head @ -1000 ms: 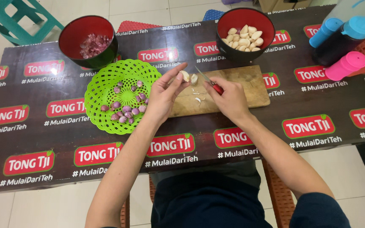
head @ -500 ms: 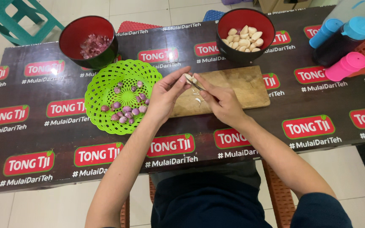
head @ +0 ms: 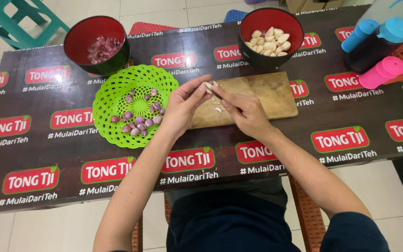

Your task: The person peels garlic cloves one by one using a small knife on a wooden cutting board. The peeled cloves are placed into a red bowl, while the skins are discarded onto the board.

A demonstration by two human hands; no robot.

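My left hand [head: 183, 105] pinches a pale garlic clove [head: 208, 87] over the left end of a wooden cutting board [head: 271, 95]. My right hand [head: 246, 112] meets it from the right, fingers closed on a small knife whose tip touches the clove. Bits of garlic skin [head: 218, 110] lie on the board under the hands. Behind the board stands a black bowl with a red inside [head: 257, 58], holding several peeled garlic cloves [head: 270, 39].
A green plastic basket [head: 110, 91] with small purple shallots [head: 138, 122] sits left of the board. A second red-lined bowl [head: 78, 42] with reddish pieces stands at the back left. Blue-capped [head: 392, 30] and pink-capped [head: 381, 72] bottles stand at the right. A teal stool [head: 10, 16] is beyond the table.
My right hand has moved left across the board and joined my left hand at the clove. The knife's red handle, visible earlier, is now hidden in the hand.
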